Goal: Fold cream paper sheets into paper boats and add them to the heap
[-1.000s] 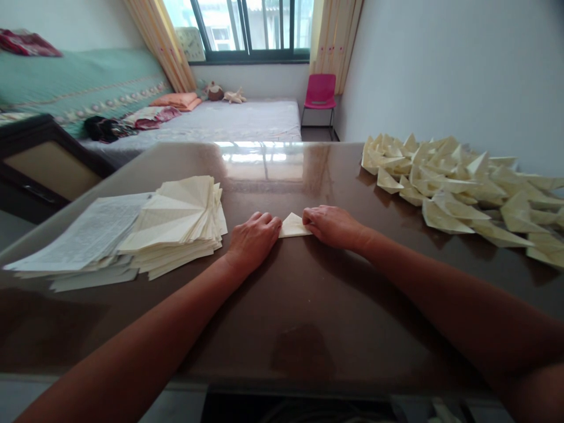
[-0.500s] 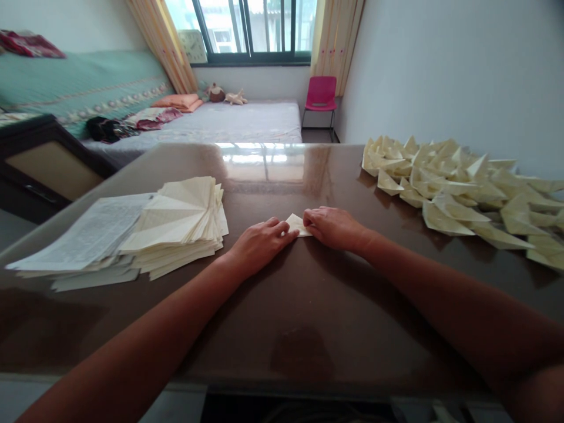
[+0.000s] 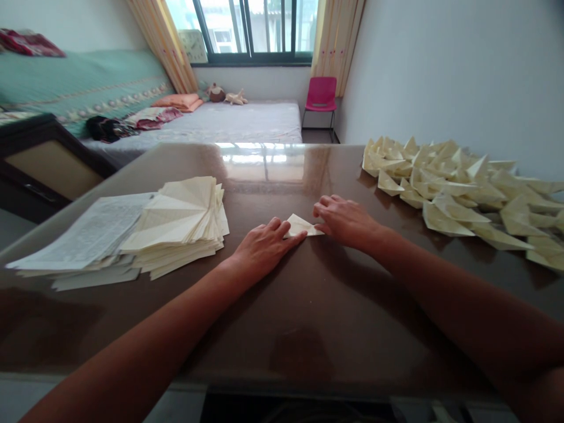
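A small piece of folded cream paper [image 3: 304, 225], roughly a triangle with its peak pointing away from me, lies on the brown table between my hands. My left hand [image 3: 268, 241] grips its left corner, the thumb stretched along the lower edge and the curled fingers at the side. At the right corner, the thumb of my right hand [image 3: 343, 222] touches the paper. The fingers of that hand are raised and apart from the thumb, above the table. Parts of the paper's two corners are hidden under my fingers.
To the left lie a stack of creased cream sheets [image 3: 176, 217] and printed white sheets [image 3: 88, 229]. Many folded paper shapes [image 3: 453, 182] are heaped at the right of the glossy table [image 3: 282, 305]. Beyond its far edge are a bed [image 3: 251, 123] and a pink chair [image 3: 321, 94].
My right hand's fingers have lifted off the paper and spread, moving slightly right and away. The left thumb has slid a little right along the lower edge. More of the paper shows.
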Demonstrator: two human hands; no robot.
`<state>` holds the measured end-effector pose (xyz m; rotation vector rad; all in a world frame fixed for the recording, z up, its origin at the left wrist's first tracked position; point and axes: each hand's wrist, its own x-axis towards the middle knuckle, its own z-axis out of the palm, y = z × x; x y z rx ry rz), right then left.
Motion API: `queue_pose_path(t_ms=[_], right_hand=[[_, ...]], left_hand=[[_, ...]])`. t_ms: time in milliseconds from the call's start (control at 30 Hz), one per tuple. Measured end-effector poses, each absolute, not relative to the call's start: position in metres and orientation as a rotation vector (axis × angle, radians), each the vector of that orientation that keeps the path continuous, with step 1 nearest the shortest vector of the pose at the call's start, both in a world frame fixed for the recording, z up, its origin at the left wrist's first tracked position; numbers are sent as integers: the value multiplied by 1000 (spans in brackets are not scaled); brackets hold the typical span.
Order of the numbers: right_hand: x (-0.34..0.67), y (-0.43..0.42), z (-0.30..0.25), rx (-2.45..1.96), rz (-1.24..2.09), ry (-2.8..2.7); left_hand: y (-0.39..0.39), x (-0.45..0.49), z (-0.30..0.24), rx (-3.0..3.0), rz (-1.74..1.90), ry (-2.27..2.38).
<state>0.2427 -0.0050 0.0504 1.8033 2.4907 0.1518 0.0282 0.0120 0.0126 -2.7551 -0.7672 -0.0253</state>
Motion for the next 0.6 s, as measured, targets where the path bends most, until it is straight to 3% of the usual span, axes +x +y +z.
queue_pose_path(t_ms=[133, 600], right_hand=[[218, -32, 56, 1477, 104, 2577], [203, -48, 52, 1562, 233, 2367]], left_hand=[[12, 29, 12, -2763, -23, -767], [9, 28, 14, -2766, -25, -768]])
